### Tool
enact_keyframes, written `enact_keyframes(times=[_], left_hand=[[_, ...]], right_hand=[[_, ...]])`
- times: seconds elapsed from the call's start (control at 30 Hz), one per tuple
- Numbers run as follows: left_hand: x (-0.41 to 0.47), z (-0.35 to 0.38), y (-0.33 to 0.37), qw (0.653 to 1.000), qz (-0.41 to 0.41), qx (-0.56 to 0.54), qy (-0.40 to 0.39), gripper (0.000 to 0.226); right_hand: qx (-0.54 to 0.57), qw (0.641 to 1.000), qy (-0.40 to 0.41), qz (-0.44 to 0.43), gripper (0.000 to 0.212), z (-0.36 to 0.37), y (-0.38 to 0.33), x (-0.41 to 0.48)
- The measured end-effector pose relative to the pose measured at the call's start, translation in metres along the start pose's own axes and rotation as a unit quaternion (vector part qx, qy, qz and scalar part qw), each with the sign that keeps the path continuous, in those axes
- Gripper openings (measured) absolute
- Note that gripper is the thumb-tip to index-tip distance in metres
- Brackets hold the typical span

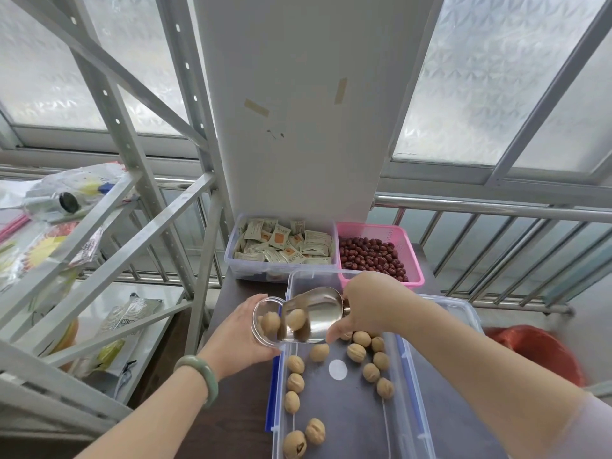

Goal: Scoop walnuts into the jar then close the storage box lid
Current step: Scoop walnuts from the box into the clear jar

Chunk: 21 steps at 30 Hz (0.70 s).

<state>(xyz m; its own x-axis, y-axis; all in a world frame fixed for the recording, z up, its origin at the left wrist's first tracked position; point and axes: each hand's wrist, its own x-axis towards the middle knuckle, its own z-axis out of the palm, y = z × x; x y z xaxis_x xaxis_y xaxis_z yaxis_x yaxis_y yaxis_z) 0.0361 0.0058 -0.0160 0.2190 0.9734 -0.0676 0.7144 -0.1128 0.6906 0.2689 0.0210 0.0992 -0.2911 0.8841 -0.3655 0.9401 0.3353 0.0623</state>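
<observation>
My left hand (239, 336) grips a clear plastic jar (265, 321), tilted with its mouth facing right, over the left rim of the clear storage box (394, 385). My right hand (371, 306) holds a metal scoop (314, 313) whose lip reaches into the jar's mouth. One walnut (270, 322) lies inside the jar, another (295, 319) sits at the scoop's lip. Several loose walnuts (356, 352) are scattered across the open box's floor. The box's clear lid (463, 313) lies to the right, partly hidden by my right forearm.
Behind the box stand a clear bin of wrapped sachets (281, 246) and a pink basket of red dates (377, 256). A metal shelving rack (109, 246) with bags fills the left. A red bucket (536, 352) sits at the right, below a metal railing.
</observation>
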Motion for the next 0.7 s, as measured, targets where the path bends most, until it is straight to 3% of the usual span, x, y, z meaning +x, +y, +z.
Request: enact_keyframes(times=[0.13, 0.4, 0.47, 0.57, 0.7], left_hand=[[0.0, 0.001, 0.0, 0.999, 0.007, -0.028, 0.017, 0.081], [0.004, 0.005, -0.011, 1.0, -0.012, -0.026, 0.014, 0.087], [0.004, 0.006, -0.014, 0.999, -0.023, -0.022, 0.006, 0.09], [0.004, 0.005, -0.016, 0.999, -0.03, -0.028, -0.002, 0.089], [0.003, 0.006, -0.018, 0.997, -0.053, -0.054, -0.011, 0.083]], right_hand=[[-0.004, 1.0, 0.008, 0.005, 0.066, -0.001, 0.002, -0.004], [0.064, 0.993, -0.017, 0.1, 0.069, 0.012, 0.036, -0.016], [0.086, 0.987, -0.05, 0.125, 0.062, 0.023, 0.047, -0.018], [0.088, 0.976, -0.124, 0.156, 0.031, 0.031, 0.052, -0.027], [0.108, 0.947, -0.228, 0.201, 0.027, 0.048, 0.055, -0.027]])
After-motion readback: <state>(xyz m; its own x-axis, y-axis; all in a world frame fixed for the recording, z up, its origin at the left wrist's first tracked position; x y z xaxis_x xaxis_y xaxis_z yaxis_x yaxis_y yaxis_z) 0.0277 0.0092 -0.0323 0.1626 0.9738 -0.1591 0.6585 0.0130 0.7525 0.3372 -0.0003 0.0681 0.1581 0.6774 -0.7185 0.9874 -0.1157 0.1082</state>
